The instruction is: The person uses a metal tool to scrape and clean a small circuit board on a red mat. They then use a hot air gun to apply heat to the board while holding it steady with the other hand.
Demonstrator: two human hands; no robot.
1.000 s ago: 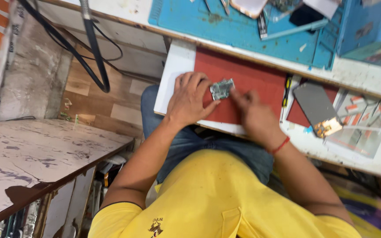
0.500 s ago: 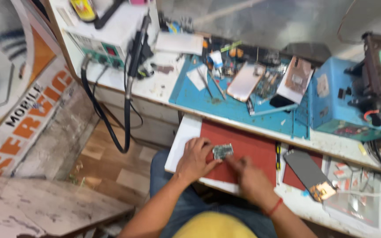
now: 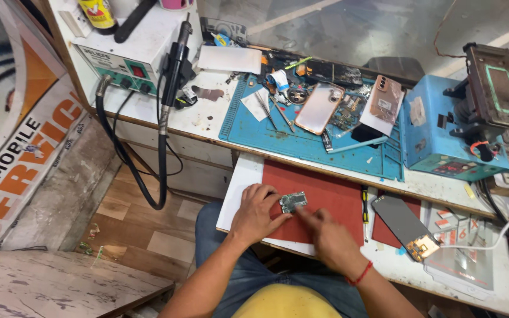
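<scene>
Phone repair workshop, small stall by look of it. White worktop (image 3: 207, 118) crowded: hot-air rework station (image 3: 128, 53) with black hose, blue silicone work mat (image 3: 248, 132) strewn with tweezers (image 3: 266, 109), loose parts, 2 phone back covers (image 3: 319, 108). Blue box-shaped machine (image 3: 443, 135) with clamp at right, probably screen separator. Red pad (image 3: 331, 197) on pull-out shelf, detached dark phone screen (image 3: 405, 224) beside it. Shop banner (image 3: 13, 159) leaning at left.
</scene>
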